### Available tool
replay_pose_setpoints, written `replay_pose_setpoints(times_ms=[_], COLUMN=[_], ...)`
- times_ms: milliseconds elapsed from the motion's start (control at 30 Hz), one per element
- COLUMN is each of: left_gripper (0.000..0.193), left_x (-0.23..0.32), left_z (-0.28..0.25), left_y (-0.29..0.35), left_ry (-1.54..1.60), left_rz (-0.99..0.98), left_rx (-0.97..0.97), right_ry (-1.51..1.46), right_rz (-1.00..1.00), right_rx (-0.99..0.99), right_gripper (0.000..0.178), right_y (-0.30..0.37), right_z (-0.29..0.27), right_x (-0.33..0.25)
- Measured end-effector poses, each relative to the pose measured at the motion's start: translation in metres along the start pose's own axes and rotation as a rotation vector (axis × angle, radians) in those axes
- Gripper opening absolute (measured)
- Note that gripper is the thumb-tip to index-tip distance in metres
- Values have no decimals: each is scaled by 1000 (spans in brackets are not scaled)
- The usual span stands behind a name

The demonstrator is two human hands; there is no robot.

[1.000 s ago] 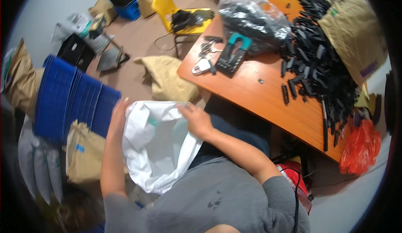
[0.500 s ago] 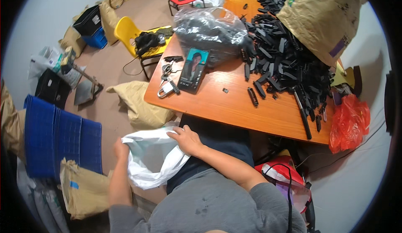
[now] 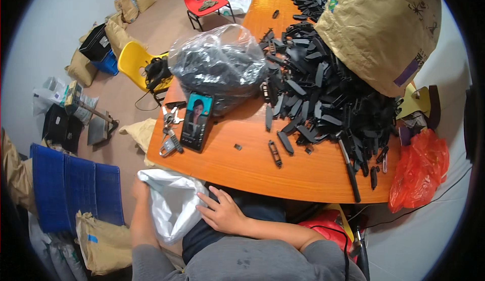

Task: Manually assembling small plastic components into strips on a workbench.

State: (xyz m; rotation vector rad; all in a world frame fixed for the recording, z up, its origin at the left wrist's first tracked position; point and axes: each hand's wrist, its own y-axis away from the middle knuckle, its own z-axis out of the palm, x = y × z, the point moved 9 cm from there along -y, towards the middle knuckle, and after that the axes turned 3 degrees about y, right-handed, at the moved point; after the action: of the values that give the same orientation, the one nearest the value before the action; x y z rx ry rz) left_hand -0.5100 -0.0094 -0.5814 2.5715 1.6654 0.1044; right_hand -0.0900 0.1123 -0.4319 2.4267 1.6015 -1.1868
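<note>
Below the table's near left edge, a white woven sack (image 3: 174, 200) hangs with its mouth wide and facing up. My left hand (image 3: 140, 187) grips its left rim, the fingers partly hidden by the fabric. At the sack's right rim is my right hand (image 3: 222, 213), palm down, fingers stretched and spread, their tips at the white fabric. Above on the orange table (image 3: 217, 167) lie a phone (image 3: 197, 122) with a lit screen, a bunch of keys (image 3: 172, 118) and a padlock (image 3: 168, 146).
A clear plastic bag (image 3: 217, 64) of dark parts and a heap of black knife-like handles (image 3: 313, 94) cover the table's far side. A large paper sack (image 3: 379, 33) leans there. A red plastic bag (image 3: 419, 167) hangs at right; blue crates (image 3: 78, 187) stand left.
My view has shifted, so the table appears lower and further left. My right hand's fingers have loosened from the sack's rim and spread out. The left hand stays at its rim.
</note>
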Motion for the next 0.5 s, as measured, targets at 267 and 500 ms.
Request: replay_pose_setpoints(times_ms=[267,500], left_gripper=[59,59], left_x=[-23,25], left_z=[18,-48], left_y=[-8,49], left_ry=[606,655], left_rz=[25,275], left_rx=[-82,278], right_ry=[205,483], right_rz=[211,480], right_rx=[301,415], right_gripper=[24,24], right_y=[26,58], right_z=[-112,-151], right_x=[78,98])
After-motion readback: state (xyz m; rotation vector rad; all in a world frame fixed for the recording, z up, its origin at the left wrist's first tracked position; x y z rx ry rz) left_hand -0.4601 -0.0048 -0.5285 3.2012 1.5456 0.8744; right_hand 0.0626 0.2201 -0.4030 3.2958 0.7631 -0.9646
